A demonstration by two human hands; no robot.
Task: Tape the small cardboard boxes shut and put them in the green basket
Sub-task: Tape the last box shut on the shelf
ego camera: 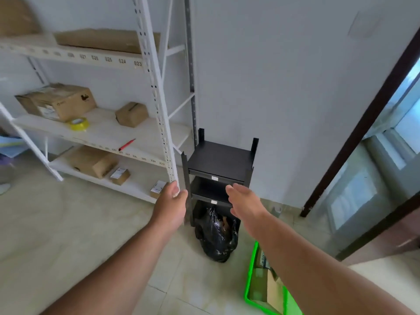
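Observation:
Both my arms reach forward over the floor. My left hand point(171, 206) and my right hand point(244, 204) are open and hold nothing, in front of a small black rack point(218, 159). A small cardboard box point(131, 114) sits on the middle shelf of the white shelving unit point(159, 105), with a yellow tape roll point(78, 123) to its left. Smaller boxes point(120, 175) lie on the bottom shelf. The green basket point(251, 276) stands on the floor at the lower right, under my right forearm, with cardboard boxes inside.
A black rubbish bag point(217, 235) sits on the floor under the black rack. Larger cardboard boxes point(56, 102) and a red pen point(126, 144) lie on the shelves. A dark door frame point(363, 123) stands at the right. Tiled floor spreads to the left.

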